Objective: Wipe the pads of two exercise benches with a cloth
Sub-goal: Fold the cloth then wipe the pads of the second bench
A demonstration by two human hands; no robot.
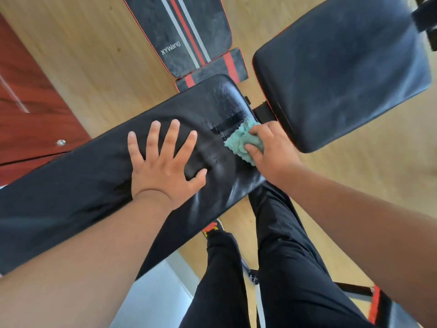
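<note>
Cloth (243, 144), one small teal piece, lies bunched on the long black pad (71, 185) near its far end, just short of a dark strip across the pad. One right hand (272, 152) grips it, thumb and fingers curled round the folds, pressing it onto the pad. One left hand (163, 162) lies flat on the same pad beside it, all five fingers straight and spread, holding nothing. Four pads show in all: this long one, a wide black seat pad (343, 74) just past its end, and two striped pads beyond, one large striped pad (184, 31) and one small striped pad (212, 69), above a wooden floor (82, 67).
</note>
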